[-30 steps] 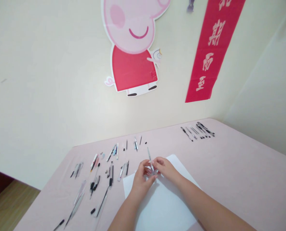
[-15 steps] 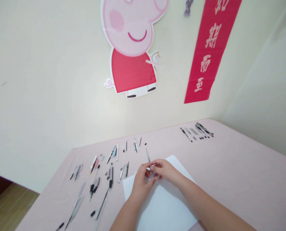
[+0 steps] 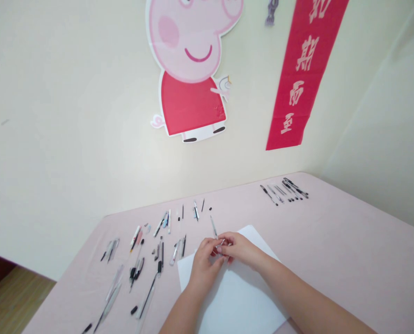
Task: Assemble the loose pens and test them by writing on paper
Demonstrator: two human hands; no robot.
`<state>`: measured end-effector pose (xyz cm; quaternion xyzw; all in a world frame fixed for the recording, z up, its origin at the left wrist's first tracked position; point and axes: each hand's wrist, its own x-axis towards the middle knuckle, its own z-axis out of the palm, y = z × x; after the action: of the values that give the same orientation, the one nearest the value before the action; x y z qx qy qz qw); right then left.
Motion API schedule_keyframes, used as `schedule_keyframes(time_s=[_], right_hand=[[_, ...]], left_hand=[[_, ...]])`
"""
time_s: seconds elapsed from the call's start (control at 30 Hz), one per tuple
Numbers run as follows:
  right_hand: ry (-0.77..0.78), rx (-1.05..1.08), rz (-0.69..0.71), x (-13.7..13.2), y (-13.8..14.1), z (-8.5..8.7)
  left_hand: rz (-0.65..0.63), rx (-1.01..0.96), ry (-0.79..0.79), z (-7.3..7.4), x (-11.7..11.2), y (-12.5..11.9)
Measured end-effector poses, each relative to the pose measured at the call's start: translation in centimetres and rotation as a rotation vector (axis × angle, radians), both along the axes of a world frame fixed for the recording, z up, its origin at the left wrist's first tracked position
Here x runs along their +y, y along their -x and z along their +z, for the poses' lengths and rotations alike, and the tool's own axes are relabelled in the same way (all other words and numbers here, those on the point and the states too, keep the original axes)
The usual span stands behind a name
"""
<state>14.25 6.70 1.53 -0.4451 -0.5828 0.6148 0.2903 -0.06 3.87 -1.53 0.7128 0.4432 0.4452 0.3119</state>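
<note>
While its upper part juts out beyond the fingers toward the wall, a slim clear pen (image 3: 213, 226) sits above the far part of a white paper sheet (image 3: 238, 301), its lower end hidden by the hands. The left hand (image 3: 206, 256) has its grip closed around the pen, fingertips curled in; the right hand (image 3: 240, 248) pinches it from the other side, its grip equally narrow. Just past the pen's tip lies a small black cap (image 3: 210, 208) on the pink bench (image 3: 349, 241). Left of the paper are scattered pen parts, among them a black refill (image 3: 148, 296) and a black oval cap (image 3: 133, 310). Farther right, several black-and-clear pens (image 3: 290, 189) lie in a row. On the wall hang a pig cutout (image 3: 193, 104) and a red banner (image 3: 302, 74).
</note>
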Motion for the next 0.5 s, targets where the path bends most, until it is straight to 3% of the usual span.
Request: schedule_keyframes(time_s=[0.37, 0.5], right_hand=[[-0.046, -0.066, -0.038, 0.8, 0.0, -0.3], [-0.082, -0.184, -0.187, 3.1, -2.1, -0.5]], left_hand=[[-0.038, 0.002, 0.045, -0.1, -0.2, -0.1], [-0.019, 0.016, 0.080, -0.5, -0.3, -0.1]])
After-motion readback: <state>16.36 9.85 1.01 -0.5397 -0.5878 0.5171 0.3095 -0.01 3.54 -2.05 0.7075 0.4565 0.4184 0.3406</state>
